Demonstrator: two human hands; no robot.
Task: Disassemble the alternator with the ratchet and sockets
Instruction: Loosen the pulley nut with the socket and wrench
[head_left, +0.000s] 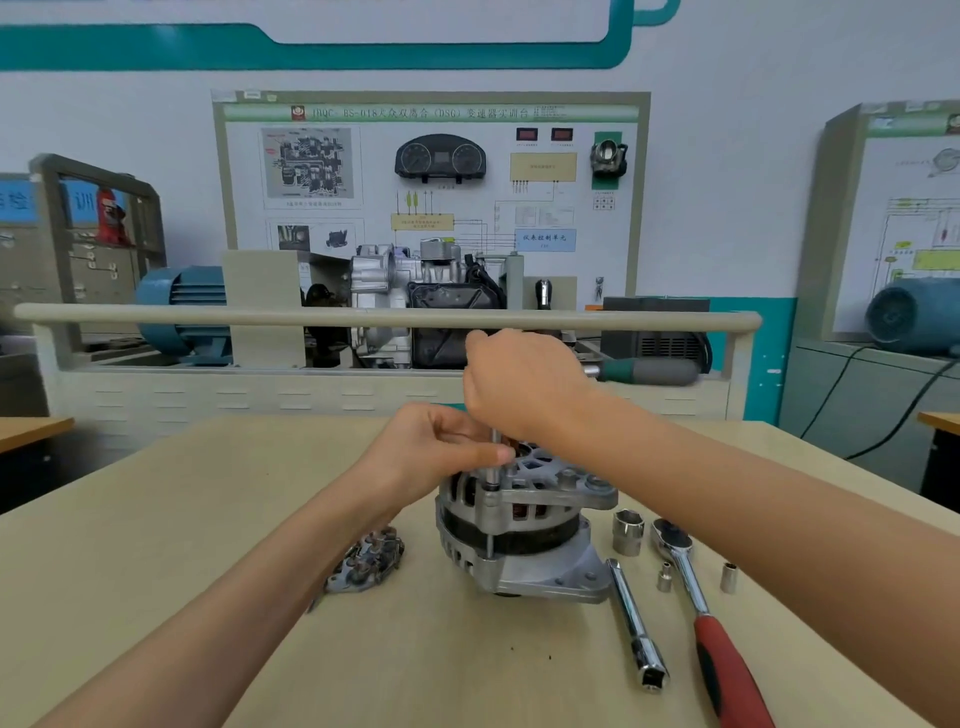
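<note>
The silver alternator (524, 535) stands upright on the wooden table (260, 519). A thin socket shaft (492, 475) stands vertically on a bolt at the housing's upper left edge. My right hand (524, 384) grips the head of a ratchet above it; the green and grey handle (652, 371) sticks out to the right. My left hand (441, 452) pinches the shaft just above the housing, thumb pointing right.
A removed rectifier plate (366, 566) lies left of the alternator. To the right lie a large socket (627, 532), a chrome extension bar (636, 626), a red-handled ratchet (701, 618) and two small sockets (665, 578) (729, 578). A training bench with a rail (363, 316) stands behind.
</note>
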